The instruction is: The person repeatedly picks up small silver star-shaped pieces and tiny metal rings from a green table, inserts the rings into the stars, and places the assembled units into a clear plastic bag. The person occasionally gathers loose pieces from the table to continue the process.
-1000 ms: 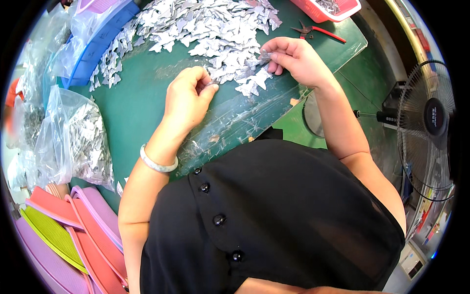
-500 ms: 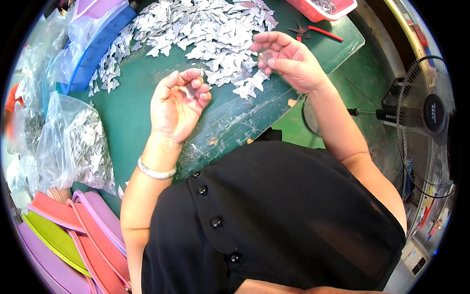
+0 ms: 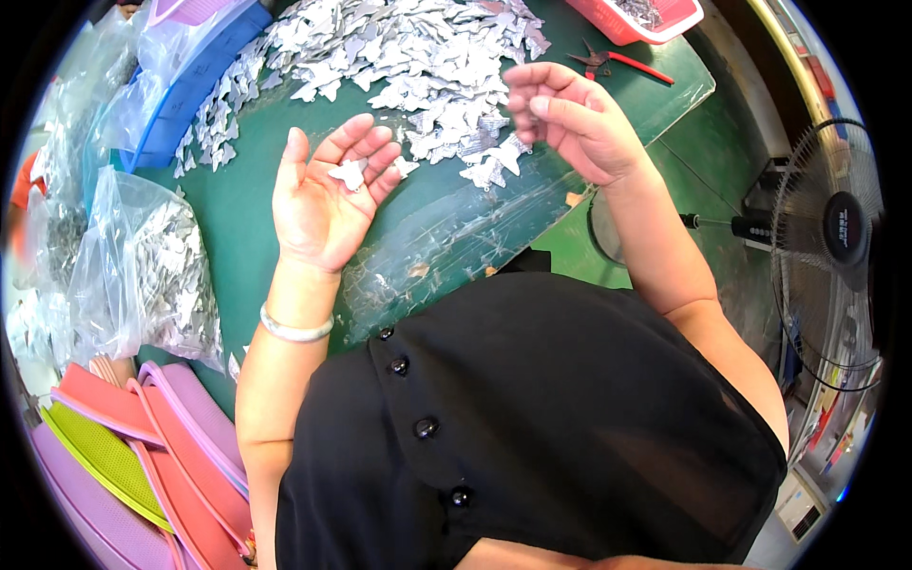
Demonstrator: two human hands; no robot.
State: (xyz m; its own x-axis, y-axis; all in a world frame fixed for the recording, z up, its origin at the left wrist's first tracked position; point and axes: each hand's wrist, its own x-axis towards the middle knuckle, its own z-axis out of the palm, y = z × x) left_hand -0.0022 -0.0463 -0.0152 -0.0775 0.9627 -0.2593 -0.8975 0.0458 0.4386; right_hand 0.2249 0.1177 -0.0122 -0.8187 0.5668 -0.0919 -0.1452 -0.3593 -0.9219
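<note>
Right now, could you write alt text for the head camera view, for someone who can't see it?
A person's left hand, palm up, holds a small silvery metal piece above a green table. The right hand hovers, fingers curled, beside a heap of similar pieces.

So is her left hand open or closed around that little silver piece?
Open: the left hand lies palm up, fingers spread, the silver piece resting loose on them.

We couldn't see the red tray whole since the top edge cut it off, and the stacked baskets ran off the lower-left rim.
</note>
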